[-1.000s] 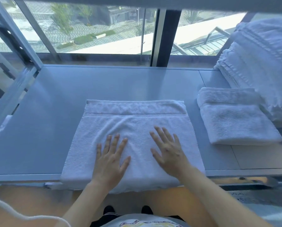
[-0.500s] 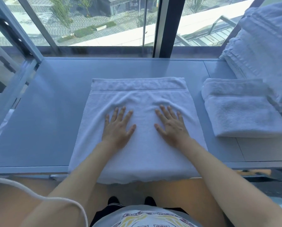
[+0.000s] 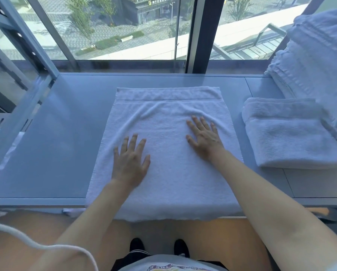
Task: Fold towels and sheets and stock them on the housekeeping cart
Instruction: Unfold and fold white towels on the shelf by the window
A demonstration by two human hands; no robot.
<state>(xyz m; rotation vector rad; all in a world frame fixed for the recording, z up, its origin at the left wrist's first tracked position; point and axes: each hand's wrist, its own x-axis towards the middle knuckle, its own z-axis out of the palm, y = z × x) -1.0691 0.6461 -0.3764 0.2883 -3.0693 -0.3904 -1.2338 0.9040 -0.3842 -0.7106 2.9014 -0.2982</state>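
Note:
A white towel (image 3: 169, 184) lies folded flat on the grey table (image 3: 66, 145), its near edge hanging over the table's front. My left hand (image 3: 131, 159) rests palm down on the towel's left half, fingers spread. My right hand (image 3: 203, 136) lies flat on the right half, a little farther from me, with soft wrinkles in the cloth just beyond its fingertips. Neither hand grips anything.
A smaller folded white towel (image 3: 288, 137) lies to the right on the table. Behind it rises a tall stack of folded white linen (image 3: 316, 71). A metal rack frame (image 3: 17, 61) stands at the left, a window (image 3: 124, 26) behind, and a white cable (image 3: 46, 246) at bottom left.
Both hands slid forward over the towel from its near part. The left hand has since drawn back toward me and left, while the right stays farther out; wrinkles have appeared near the far band.

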